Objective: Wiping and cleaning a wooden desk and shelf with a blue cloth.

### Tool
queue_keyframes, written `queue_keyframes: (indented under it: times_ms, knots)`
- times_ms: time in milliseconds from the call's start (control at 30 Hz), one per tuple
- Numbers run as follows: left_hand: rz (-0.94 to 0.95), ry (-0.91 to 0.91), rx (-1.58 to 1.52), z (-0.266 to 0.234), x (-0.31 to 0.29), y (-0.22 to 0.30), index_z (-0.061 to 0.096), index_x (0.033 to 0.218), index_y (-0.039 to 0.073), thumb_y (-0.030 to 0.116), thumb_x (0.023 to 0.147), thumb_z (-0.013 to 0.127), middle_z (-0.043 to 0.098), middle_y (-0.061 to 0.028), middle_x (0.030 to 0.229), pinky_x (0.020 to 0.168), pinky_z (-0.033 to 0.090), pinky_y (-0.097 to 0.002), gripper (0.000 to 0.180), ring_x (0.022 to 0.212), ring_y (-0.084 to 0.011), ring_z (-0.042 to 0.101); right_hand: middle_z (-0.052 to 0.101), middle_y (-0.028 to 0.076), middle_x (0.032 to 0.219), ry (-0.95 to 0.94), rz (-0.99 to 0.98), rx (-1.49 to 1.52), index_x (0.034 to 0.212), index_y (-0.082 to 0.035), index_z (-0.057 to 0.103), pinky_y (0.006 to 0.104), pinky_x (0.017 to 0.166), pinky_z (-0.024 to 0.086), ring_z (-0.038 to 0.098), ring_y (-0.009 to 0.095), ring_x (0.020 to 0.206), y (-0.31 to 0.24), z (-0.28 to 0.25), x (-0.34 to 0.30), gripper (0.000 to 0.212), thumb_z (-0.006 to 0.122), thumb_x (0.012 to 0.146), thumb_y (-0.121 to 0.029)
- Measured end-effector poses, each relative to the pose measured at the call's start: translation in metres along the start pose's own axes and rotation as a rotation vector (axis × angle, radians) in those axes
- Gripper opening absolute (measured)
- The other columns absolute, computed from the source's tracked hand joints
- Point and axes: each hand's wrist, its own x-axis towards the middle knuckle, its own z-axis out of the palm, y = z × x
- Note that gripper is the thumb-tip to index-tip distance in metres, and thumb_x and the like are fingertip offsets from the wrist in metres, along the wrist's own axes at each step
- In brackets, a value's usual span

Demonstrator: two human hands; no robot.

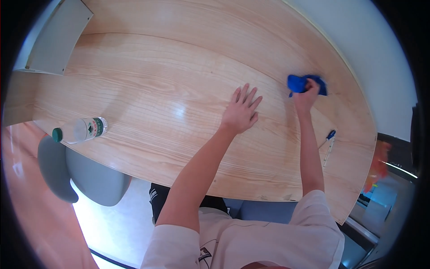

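Note:
My left hand (240, 112) lies flat on the wooden table (148, 89), fingers spread, with nothing in it. Farther off to the right, my right hand (307, 96) is closed on a crumpled blue cloth (297, 83), which rests on the tabletop toward its far right part. The cloth bunches up on both sides of the fingers, and some fingertips are hidden in it.
Nearer than the cloth lie a screwdriver (330, 135) with a dark blue handle and a thin pale strip (329, 151). A clear bottle (85, 129) with a green cap stands at the left edge. A white box-like unit (56, 38) occupies the far left; a grey chair (96, 175) is below.

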Motion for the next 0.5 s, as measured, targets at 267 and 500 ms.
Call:
queue_keyframes:
  times_ms: [267, 500]
  knots:
    - [0.003, 0.023, 0.005, -0.001, -0.004, -0.003, 0.039, 0.141, 0.016, 0.037, 0.091, 0.045, 0.028, -0.0116, 0.151, 0.115, 0.014, -0.0495, 0.054, 0.141, -0.0336, 0.017, 0.051, 0.002, 0.069, 0.385, -0.152, 0.019, 0.092, -0.008, 0.058, 0.0301, 0.053, 0.042, 0.052, 0.017, 0.059, -0.101, -0.018, 0.087, 0.046, 0.080, 0.052, -0.014]
    - [-0.006, 0.024, -0.016, -0.003, -0.001, -0.002, 0.041, 0.140, 0.016, 0.038, 0.090, 0.047, 0.029, -0.0114, 0.150, 0.115, 0.014, -0.0489, 0.054, 0.141, -0.0331, 0.017, 0.059, 0.006, 0.074, 0.020, -0.297, 0.120, 0.092, -0.013, 0.062, 0.0343, 0.059, 0.047, 0.060, 0.025, 0.068, -0.105, 0.064, 0.022, 0.032, 0.076, 0.063, -0.016]
